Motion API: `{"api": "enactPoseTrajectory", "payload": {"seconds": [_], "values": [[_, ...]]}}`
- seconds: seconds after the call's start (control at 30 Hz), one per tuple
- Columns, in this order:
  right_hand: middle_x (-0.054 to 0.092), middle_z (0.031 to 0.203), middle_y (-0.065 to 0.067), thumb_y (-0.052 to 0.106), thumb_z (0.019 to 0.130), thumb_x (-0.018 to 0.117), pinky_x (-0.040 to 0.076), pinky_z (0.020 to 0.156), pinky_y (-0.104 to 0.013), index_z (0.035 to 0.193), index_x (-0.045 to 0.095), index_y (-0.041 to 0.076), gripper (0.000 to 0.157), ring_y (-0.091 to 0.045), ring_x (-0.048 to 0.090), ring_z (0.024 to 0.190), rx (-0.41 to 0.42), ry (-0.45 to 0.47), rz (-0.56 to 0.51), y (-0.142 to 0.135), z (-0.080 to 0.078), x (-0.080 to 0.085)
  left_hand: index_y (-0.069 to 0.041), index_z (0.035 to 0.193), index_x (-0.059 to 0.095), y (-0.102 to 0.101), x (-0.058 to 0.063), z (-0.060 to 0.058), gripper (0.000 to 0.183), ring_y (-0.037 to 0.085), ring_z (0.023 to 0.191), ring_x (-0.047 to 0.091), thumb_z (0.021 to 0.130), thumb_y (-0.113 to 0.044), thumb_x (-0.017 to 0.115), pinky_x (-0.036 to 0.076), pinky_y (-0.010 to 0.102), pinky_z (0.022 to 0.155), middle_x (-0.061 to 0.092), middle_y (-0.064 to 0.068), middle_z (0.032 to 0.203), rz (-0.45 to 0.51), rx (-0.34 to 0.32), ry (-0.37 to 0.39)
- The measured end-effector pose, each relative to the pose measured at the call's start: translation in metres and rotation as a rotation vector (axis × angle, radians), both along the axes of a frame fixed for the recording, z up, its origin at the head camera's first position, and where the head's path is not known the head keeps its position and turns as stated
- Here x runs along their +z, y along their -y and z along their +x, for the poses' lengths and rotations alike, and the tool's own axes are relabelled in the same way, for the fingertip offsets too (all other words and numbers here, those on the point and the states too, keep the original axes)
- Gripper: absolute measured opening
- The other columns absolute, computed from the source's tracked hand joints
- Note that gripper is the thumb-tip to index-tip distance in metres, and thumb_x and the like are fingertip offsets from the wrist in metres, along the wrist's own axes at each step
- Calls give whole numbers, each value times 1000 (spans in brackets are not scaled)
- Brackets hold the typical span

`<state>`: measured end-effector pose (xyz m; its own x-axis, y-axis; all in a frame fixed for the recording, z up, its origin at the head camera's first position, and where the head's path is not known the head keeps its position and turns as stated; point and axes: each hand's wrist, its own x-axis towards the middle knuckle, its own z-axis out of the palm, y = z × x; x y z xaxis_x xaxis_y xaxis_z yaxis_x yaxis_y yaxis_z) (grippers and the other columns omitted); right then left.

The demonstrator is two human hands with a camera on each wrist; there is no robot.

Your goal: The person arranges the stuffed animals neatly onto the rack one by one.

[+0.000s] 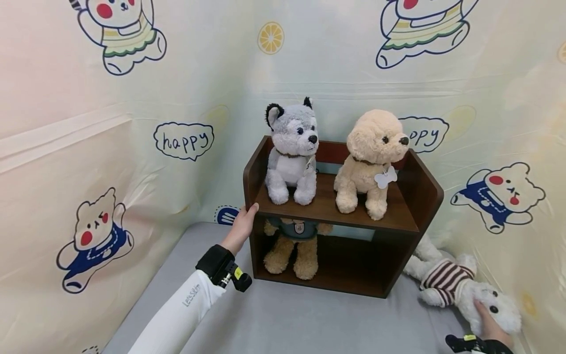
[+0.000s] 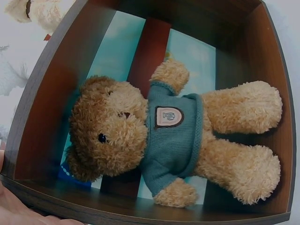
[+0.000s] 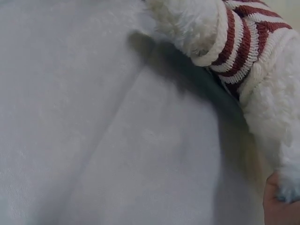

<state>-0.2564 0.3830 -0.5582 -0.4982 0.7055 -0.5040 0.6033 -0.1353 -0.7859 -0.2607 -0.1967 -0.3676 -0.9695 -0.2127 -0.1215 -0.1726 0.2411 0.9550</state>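
Observation:
My left hand [image 1: 240, 227] grips the left side panel of a dark brown two-tier wooden shelf [image 1: 404, 255], its thumb at the front edge. At the lower right, my right hand [image 1: 490, 325] holds a white plush toy [image 1: 468, 295] by the head; the toy wears a red-and-white striped sweater [image 3: 243, 40]. On the upper tier sit a grey husky plush [image 1: 292, 157] and a cream puppy plush [image 1: 369, 162] with a bone-shaped tag. A brown teddy bear [image 2: 178, 136] in a teal sweater sits in the lower tier, its head hidden by the upper board in the head view.
The shelf stands on a grey padded surface [image 1: 309, 319]. Behind it and on both sides hangs pale printed fabric [image 1: 185, 64] with cartoon bears. The white toy lies beside the shelf's right panel, close to the right-hand fabric.

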Motion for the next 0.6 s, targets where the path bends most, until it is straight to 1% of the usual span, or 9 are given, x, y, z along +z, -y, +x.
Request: {"api": "enactPoseTrajectory", "payload": {"seconds": [0.1,0.17,0.2,0.27,0.33,0.4,0.43,0.5,0.6], "values": [[20,142,-15,62,68,59,19,107,-23,141,2,-2,113,-30,31,117,-7,-19,-28,1,3,3,-1,142,18,0,0,0,61,36,133,22,98,-42,28,18,53,106,21,21,146,-2,1,6],[28,133,-5,63,66,62,21,105,-21,142,4,0,114,-23,38,101,-15,-33,-32,2,6,4,-1,142,18,0,0,1,61,36,133,22,98,-42,28,18,53,106,21,21,146,-4,0,7],[28,129,1,63,65,63,22,104,-20,141,3,1,115,-17,39,94,-16,-39,-38,2,7,4,-1,142,18,0,0,1,61,36,133,22,98,-42,29,19,54,106,21,21,146,-5,0,8],[24,119,13,62,63,67,31,95,-13,141,5,5,115,-5,36,81,-31,-72,-53,1,9,3,-1,142,17,0,0,1,61,36,133,21,98,-42,28,18,54,106,20,21,146,0,-3,6],[22,114,20,61,62,69,34,84,-8,142,7,7,114,3,32,76,-44,-92,-72,1,10,2,-1,143,16,0,0,1,62,36,133,21,98,-42,28,18,54,106,20,21,146,2,-6,4],[24,109,20,63,61,69,38,68,-6,142,7,8,116,5,32,75,-41,-96,-104,-2,10,1,-1,143,16,0,1,2,62,36,133,20,98,-42,28,18,54,106,19,21,147,-1,-8,2],[28,106,15,65,61,67,37,60,-7,142,6,6,117,3,34,76,-28,-86,-116,-4,8,1,-1,143,16,0,1,2,62,36,133,20,98,-42,28,17,54,106,19,21,147,1,-9,1],[34,100,5,68,63,63,40,53,-10,140,12,-3,116,0,37,72,23,-68,-104,-9,7,2,-1,143,16,0,1,2,62,36,133,20,98,-42,28,17,53,106,19,21,147,-3,-9,0],[38,95,3,68,62,64,42,46,-14,128,31,10,94,0,39,66,12,-93,-145,-12,6,3,-1,143,15,0,0,2,63,36,134,19,98,-43,28,17,54,106,18,21,147,-3,-10,-1]]}}
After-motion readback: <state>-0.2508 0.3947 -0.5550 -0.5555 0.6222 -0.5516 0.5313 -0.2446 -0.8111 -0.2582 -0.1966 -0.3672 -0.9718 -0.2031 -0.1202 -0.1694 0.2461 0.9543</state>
